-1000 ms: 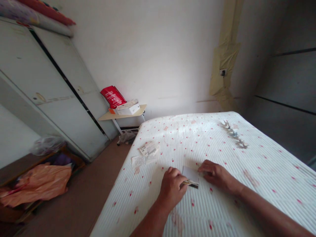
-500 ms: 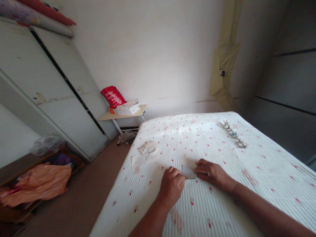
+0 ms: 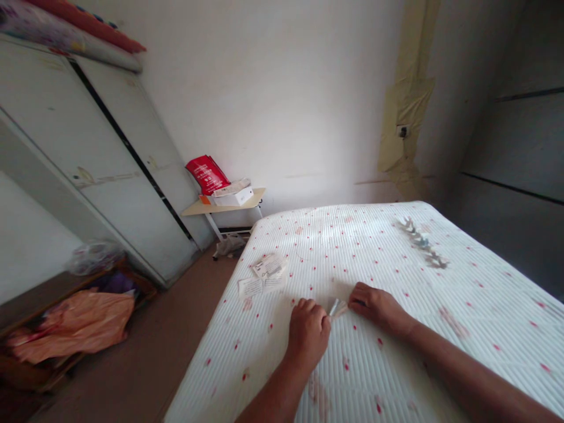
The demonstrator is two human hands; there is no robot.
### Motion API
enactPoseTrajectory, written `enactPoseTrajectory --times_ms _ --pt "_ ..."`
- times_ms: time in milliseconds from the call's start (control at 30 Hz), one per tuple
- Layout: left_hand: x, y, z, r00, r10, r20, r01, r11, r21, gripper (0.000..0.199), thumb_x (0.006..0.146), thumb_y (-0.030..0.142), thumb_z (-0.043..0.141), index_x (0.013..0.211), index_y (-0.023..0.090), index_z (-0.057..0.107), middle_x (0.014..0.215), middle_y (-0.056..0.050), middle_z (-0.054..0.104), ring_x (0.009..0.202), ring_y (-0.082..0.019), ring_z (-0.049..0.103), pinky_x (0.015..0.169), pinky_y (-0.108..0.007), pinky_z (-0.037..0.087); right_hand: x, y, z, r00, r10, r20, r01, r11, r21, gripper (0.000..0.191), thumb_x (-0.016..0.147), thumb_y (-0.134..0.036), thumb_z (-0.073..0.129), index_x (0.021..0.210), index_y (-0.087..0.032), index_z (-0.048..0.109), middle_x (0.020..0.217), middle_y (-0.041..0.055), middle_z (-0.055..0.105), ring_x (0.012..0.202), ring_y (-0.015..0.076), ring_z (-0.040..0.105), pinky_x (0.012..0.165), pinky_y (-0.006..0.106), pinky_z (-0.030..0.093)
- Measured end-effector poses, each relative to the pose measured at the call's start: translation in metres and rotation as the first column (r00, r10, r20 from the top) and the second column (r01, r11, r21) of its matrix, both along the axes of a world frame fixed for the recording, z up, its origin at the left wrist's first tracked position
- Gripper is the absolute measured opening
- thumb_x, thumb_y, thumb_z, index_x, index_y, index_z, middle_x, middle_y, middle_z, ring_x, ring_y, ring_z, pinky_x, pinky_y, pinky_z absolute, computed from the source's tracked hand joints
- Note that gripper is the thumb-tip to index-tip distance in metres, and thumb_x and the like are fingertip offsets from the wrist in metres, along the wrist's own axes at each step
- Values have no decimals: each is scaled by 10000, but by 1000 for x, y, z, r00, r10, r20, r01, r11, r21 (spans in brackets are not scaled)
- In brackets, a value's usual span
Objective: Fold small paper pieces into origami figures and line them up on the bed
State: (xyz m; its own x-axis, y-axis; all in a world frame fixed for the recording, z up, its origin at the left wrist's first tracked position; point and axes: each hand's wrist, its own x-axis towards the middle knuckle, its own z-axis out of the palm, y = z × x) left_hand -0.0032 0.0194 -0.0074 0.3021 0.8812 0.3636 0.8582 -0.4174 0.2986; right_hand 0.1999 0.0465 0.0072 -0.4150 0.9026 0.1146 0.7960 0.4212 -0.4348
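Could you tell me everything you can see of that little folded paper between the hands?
The folded paper is small, thin-looking and pale, whitish with a beige part. It has narrow, angled folds; finer creases are too small to make out. It is at or just above the ribbed, red-dotted mattress, its ends pinched by the left hand and the right hand, whose fingers partly hide it.

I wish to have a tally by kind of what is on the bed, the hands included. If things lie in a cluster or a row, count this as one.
Hands, left hand and right hand: 2
Folded paper between them: 1
Cluster of printed papers: 1
Row of small folded shapes: 1
Total: 5
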Motion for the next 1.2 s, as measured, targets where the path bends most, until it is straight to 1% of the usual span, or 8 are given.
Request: enactPoseTrajectory --times_ms 200,400,600,833,867,967,1033,1200 --pt "3 -2 -2 995 67 -69 -67 998 8 110 753 170 519 647 165 546 733 -28 552 788 -182 469 745 -317 327 -12 2 -3 973 -103 208 96 994 44 214 854 -308 438 754 -180 577 825 29 575 645 132 577 513 218 305" --pt "5 -2 1 994 76 -75 -76 997 -6 86 743 169 525 663 166 556 746 -28 551 791 -180 467 729 -313 321 -18 4 -2 953 -136 272 131 991 37 176 842 -309 455 763 -186 552 820 23 569 646 134 581 511 224 285" --pt "4 -2 2 993 72 -92 -75 997 -23 69 729 177 541 662 169 551 742 -23 543 793 -179 461 735 -316 323 -19 4 2 954 -136 269 139 990 8 163 832 -309 475 755 -185 547 809 19 568 658 140 583 520 231 284" --pt "5 -3 2 995 75 -69 -78 996 -47 33 722 164 548 706 175 575 758 -22 541 802 -183 453 721 -315 330 -18 7 1 960 -127 251 137 990 -21 139 813 -303 506 758 -184 551 808 15 565 648 128 572 530 225 290" --pt "5 -3 1 997 64 -52 -66 997 -47 56 721 155 548 746 182 591 777 -23 544 813 -183 452 726 -315 333 -18 7 0 960 -130 249 140 990 -22 141 812 -305 507 757 -183 551 804 16 566 648 129 570 530 226 289" --pt "3 -2 0 1000 -22 -1 22 999 -40 236 731 106 534 897 245 628 818 -16 540 843 -176 445 738 -305 338 -17 8 -2 960 -142 240 151 988 -19 161 815 -321 496 759 -182 554 798 20 569 642 135 563 522 231 277" --pt "2 -2 -1 997 -77 7 77 996 -37 305 740 77 522 923 290 643 802 -11 528 835 -166 440 728 -293 341 -16 8 -3 965 -143 217 152 988 -25 161 808 -327 501 758 -183 554 795 20 570 643 136 555 523 232 278" --pt "2 -3 -2 989 -134 -58 135 991 3 257 787 112 512 893 290 664 795 -17 513 823 -161 428 700 -289 343 -9 12 -6 988 -129 88 135 989 -60 52 737 -228 539 742 -177 552 779 12 558 660 122 529 567 218 322"
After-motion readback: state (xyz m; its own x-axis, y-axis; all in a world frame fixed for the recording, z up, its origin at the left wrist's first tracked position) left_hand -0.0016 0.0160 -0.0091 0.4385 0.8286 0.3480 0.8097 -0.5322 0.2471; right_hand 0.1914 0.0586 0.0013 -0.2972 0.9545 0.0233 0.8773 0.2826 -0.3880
